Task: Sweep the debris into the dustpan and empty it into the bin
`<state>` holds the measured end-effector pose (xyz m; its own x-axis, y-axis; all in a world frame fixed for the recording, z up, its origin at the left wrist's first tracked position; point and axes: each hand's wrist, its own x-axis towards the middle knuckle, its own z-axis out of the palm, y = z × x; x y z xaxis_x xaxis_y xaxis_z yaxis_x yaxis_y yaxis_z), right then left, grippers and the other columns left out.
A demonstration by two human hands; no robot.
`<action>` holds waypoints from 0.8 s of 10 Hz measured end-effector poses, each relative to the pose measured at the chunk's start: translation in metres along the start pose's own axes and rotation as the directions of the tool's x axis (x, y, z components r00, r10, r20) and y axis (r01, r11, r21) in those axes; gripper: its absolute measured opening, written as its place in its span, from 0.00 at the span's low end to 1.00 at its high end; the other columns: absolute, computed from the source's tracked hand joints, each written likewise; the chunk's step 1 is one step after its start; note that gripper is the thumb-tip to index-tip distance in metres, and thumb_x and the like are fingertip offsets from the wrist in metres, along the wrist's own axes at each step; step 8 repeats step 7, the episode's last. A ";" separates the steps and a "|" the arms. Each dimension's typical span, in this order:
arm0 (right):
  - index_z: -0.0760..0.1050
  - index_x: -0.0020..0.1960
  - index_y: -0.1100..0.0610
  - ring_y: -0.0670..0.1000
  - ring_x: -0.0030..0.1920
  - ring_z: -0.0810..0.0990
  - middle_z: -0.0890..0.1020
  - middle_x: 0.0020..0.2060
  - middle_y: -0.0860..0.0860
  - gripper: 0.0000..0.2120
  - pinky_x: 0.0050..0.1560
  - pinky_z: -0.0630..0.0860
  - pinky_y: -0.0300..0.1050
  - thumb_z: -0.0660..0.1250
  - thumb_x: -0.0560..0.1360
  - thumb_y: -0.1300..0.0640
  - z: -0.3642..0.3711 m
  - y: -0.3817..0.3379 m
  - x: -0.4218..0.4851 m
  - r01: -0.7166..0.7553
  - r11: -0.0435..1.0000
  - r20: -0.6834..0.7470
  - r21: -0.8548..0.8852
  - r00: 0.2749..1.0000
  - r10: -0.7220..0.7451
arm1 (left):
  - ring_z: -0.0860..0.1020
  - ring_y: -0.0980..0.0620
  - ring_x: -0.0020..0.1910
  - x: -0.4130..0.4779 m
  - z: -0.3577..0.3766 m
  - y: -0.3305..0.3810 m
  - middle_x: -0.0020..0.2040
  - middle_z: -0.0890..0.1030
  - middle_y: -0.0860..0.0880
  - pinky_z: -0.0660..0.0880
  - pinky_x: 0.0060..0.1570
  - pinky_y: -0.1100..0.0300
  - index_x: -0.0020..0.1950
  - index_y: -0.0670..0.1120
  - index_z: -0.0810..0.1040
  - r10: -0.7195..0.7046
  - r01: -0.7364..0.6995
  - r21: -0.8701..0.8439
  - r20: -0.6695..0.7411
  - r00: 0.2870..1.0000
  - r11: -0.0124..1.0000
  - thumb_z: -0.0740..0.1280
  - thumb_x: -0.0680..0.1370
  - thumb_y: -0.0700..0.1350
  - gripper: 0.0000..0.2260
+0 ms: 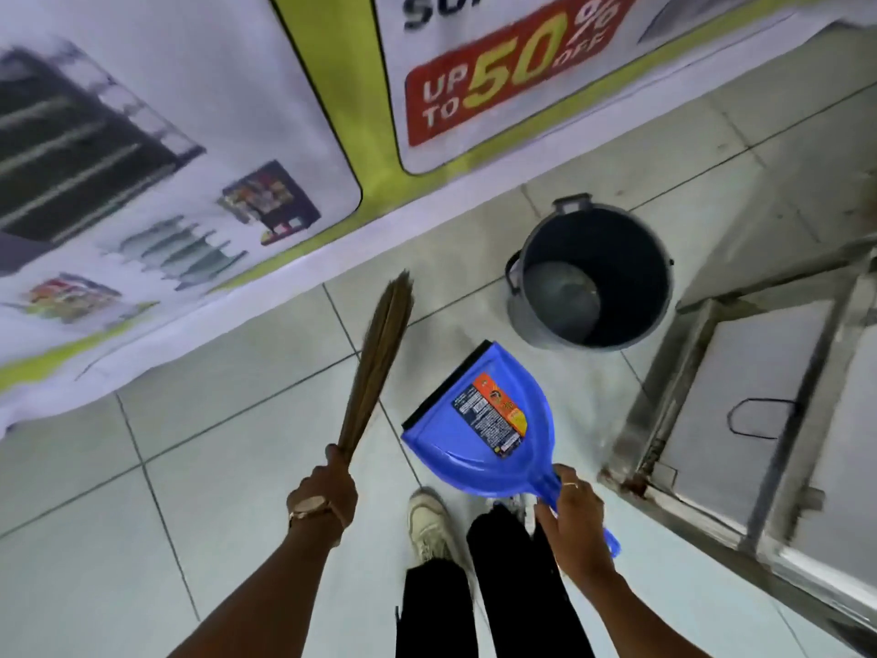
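My left hand grips the base of a brown stick broom, whose bristles point up and away above the floor. My right hand holds the handle of a blue dustpan. The pan carries a printed label and a black rubber lip, and that lip faces away from me. A dark grey round bin stands open on the tiles just beyond the dustpan, and its inside looks bare. I see no debris on the floor or in the pan.
A large printed banner covers the wall along the left and top. A metal frame with a pale panel stands on the right, close to the bin. My feet in pale shoes rest on light floor tiles.
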<state>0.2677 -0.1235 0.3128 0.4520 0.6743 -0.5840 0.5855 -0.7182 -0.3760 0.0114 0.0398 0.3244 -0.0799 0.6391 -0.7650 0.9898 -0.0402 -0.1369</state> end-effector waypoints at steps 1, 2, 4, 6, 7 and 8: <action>0.77 0.56 0.67 0.67 0.47 0.82 0.83 0.48 0.62 0.20 0.48 0.78 0.57 0.75 0.65 0.65 0.054 0.017 0.053 0.016 0.996 0.021 -0.091 1.000 -0.014 | 0.78 0.41 0.58 0.073 0.048 0.000 0.61 0.78 0.41 0.73 0.56 0.50 0.76 0.44 0.54 -0.013 0.012 0.019 0.014 1.000 1.000 0.52 0.81 0.47 0.23; 0.74 0.60 0.68 0.67 0.51 0.80 0.81 0.51 0.64 0.22 0.52 0.76 0.58 0.74 0.69 0.62 0.117 0.046 0.113 0.005 0.993 -0.005 -0.117 1.000 -0.006 | 0.75 0.39 0.61 0.144 0.106 0.009 0.64 0.75 0.39 0.71 0.60 0.47 0.77 0.43 0.51 0.026 -0.026 -0.009 0.006 1.000 1.000 0.51 0.82 0.46 0.24; 0.70 0.62 0.65 0.67 0.56 0.77 0.81 0.52 0.64 0.21 0.56 0.73 0.57 0.71 0.71 0.61 0.192 0.090 0.202 -0.141 0.990 -0.077 -0.010 0.987 0.140 | 0.73 0.34 0.62 0.238 0.170 0.050 0.64 0.73 0.35 0.70 0.59 0.43 0.76 0.41 0.51 0.016 -0.020 -0.112 -0.039 0.999 0.994 0.55 0.80 0.42 0.26; 0.66 0.67 0.64 0.64 0.66 0.72 0.76 0.62 0.63 0.24 0.66 0.69 0.57 0.69 0.74 0.59 0.203 0.105 0.234 -0.228 0.971 -0.001 -0.075 0.973 0.229 | 0.71 0.34 0.65 0.263 0.184 0.085 0.67 0.70 0.34 0.69 0.62 0.41 0.77 0.39 0.46 -0.035 0.038 -0.140 0.024 0.999 0.989 0.63 0.76 0.36 0.35; 0.55 0.75 0.65 0.61 0.76 0.57 0.63 0.74 0.60 0.35 0.76 0.56 0.59 0.67 0.76 0.54 0.189 0.095 0.230 -0.241 0.953 0.036 -0.183 0.967 0.251 | 0.69 0.36 0.68 0.256 0.174 0.097 0.72 0.64 0.36 0.67 0.64 0.42 0.78 0.41 0.42 -0.060 0.062 -0.158 0.015 0.998 0.986 0.61 0.79 0.41 0.35; 0.55 0.75 0.65 0.61 0.76 0.57 0.63 0.74 0.60 0.35 0.76 0.56 0.59 0.67 0.76 0.54 0.189 0.095 0.230 -0.241 0.953 0.036 -0.183 0.967 0.251 | 0.69 0.36 0.68 0.256 0.174 0.097 0.72 0.64 0.36 0.67 0.64 0.42 0.78 0.41 0.42 -0.060 0.062 -0.158 0.015 0.998 0.986 0.61 0.79 0.41 0.35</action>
